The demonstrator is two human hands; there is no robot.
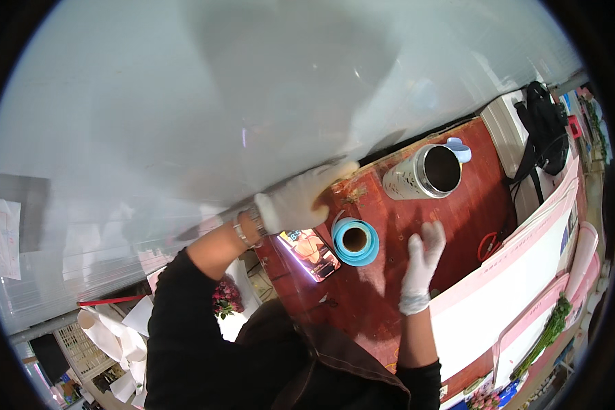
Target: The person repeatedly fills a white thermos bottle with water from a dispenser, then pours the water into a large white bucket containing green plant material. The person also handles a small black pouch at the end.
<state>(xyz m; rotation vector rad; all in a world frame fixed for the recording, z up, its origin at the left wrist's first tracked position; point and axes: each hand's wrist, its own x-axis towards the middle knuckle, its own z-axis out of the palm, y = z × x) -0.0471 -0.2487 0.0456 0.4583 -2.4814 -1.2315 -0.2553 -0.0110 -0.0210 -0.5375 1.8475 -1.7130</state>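
Observation:
My left hand [307, 197], in a whitish glove, reaches along the back edge of a red wooden table [359, 318], fingers spread apart with no object between them. Just below it lies a smartphone [310, 253] with its screen lit. Beside the phone a roll of light blue tape or ribbon [368, 248] stands on end. My right hand [424, 261], also gloved, is held above the table to the right of the roll; its fingers are apart and hold nothing. Farther back, a patterned insulated flask [405, 179] stands uncapped, a light blue lid-like piece [459, 148] by its rim.
A translucent plastic sheet wall [236, 102] rises behind the table. White and pink wrapping sheets [502, 287] are stacked at the right, with green stems [546, 335] on them. Red-handled scissors [488, 246] lie nearby. A black bag [543, 133] rests at back right; dark pink flowers [228, 296] are at left.

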